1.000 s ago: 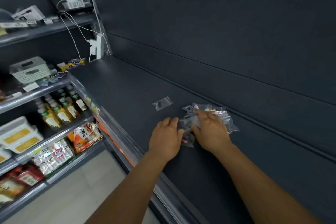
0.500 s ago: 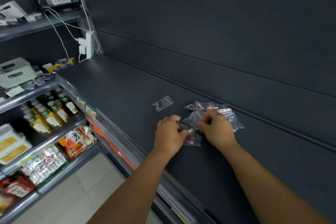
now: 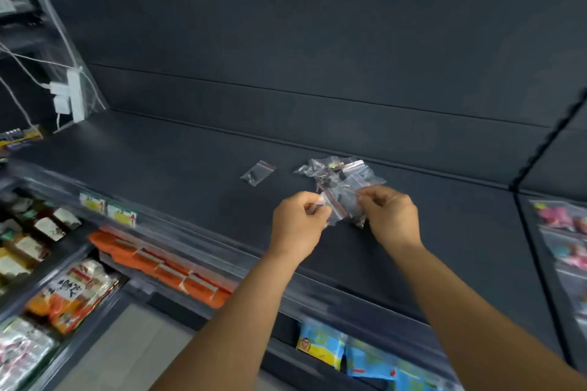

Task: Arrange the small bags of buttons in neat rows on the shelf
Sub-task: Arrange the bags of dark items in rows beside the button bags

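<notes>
Both hands, left hand [image 3: 297, 225] and right hand [image 3: 392, 216], pinch one bag [image 3: 341, 205] just in front of the bag pile [image 3: 341, 171]; a single bag [image 3: 258, 172] lies left of the pile on the shelf [image 3: 158, 162].

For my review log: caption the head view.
Both hands pinch button bags above the shelf.

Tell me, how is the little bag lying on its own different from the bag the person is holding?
The lone bag lies flat on the dark shelf, untouched; the held bag is lifted, pinched between the left hand and right hand. The lone bag sits apart to the left of the pile; the held one hangs just in front of it. Both are small, clear, with a red strip.
</notes>
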Motion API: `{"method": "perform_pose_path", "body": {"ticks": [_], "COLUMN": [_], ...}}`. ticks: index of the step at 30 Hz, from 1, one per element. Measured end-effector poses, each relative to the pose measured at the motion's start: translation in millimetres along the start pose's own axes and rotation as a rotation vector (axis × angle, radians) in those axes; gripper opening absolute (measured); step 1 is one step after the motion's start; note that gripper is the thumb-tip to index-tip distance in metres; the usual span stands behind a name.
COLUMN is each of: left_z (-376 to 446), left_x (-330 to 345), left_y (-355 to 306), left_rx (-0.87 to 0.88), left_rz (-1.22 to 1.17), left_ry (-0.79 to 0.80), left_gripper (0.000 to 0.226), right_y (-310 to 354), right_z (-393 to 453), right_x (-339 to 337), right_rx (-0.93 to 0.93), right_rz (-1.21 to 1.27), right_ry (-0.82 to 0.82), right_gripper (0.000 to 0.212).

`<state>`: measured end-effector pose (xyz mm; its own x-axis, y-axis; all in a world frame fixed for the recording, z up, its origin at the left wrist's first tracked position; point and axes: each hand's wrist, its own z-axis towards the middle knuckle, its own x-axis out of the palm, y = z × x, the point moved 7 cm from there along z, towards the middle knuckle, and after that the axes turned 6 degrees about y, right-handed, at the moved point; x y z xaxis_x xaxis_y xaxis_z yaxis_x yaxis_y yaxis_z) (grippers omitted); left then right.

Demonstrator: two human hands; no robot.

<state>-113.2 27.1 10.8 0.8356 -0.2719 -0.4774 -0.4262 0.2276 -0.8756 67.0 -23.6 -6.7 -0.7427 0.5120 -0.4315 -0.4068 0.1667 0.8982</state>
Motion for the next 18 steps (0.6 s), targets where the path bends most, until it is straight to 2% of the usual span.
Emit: {"method": "perform_pose_path", "body": {"ticks": [4,9,18], "left_z": [-9.8,-22.9,-44.9], "left_x": [18.3,51.9,123.3], "left_y": [-12.7,-28.1,-73.1], "left_rx": [0.019,0.057,0.111], "left_rz": [-0.021,-0.044,-0.129], "left_ry": [0.085,0.196,0.334], "left_gripper": [0.007,0.009,0.011], "right_y": [-9.1,-21.8,-37.8], "right_z": [-26.0,-46.3,-84.7], "right_x": [-28.1,-66.3,-150.6], "right_rx": [0.061,0.106,0.129], "right_rz": [0.004,-0.198,-0.03], "right_ry": [-0.09,-0.152,-0.39], "right_gripper": [0.014,0.02,0.016]}}
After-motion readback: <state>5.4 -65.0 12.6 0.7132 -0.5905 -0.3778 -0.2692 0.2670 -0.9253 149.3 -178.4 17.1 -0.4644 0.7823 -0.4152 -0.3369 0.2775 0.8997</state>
